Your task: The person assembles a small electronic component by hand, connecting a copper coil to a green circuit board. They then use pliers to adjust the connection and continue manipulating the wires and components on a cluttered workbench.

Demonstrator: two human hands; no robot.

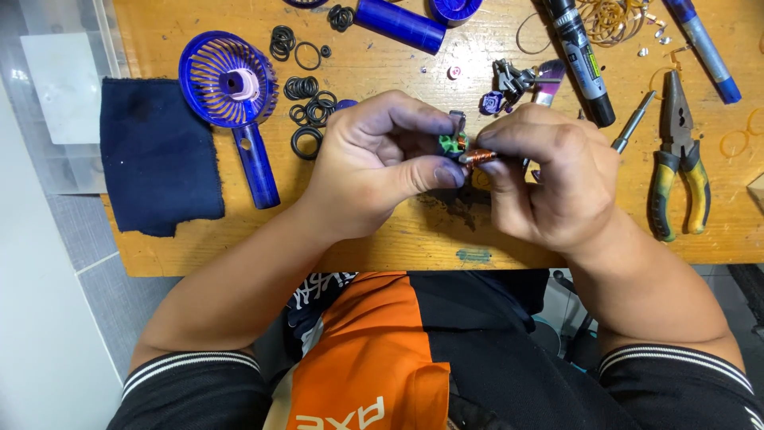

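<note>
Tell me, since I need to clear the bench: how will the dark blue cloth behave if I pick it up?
The cloth will probably go floppy: it lies flat with a ragged edge. It hangs over the table edge, so it may slide off if pushed. It looks light.

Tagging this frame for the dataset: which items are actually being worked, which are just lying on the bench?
In hand:
left hand pinching a small green part
right hand pinching a copper-wound motor core

Lying about:
blue handheld fan
black rubber rings
dark cloth
pliers
markers
</note>
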